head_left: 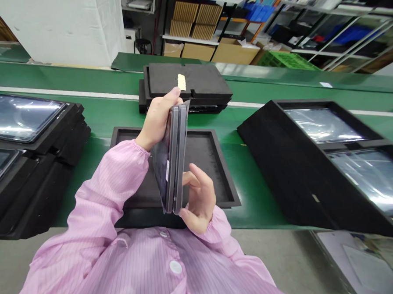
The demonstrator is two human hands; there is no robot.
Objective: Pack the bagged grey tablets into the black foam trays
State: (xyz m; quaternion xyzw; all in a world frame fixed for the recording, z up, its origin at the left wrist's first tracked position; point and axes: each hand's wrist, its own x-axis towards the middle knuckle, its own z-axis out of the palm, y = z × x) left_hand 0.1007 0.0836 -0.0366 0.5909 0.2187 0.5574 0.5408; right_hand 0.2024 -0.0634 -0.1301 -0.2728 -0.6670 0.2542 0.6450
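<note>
Two slim dark tablets (175, 161) stand on edge, pressed face to face, with clear film sticking out at the top corner and a small white label on the left one. My left hand (160, 116) is closed around their upper end, thumb on top. Lower down, my right hand (199, 199) has its thumb and a bent finger against the right tablet near the bottom end, index finger raised. Beneath both hands lies a black foam tray (229, 180) with a raised rim, partly hidden by the tablets and my left sleeve.
Stacked black foam trays (52, 159) with screens rise at the left. Another stack (276, 169), also holding screens, stands tilted in view at the right. Behind the tray sits a foam pile (206, 80) with a yellow note (181, 82). All rest on a green bench (246, 162).
</note>
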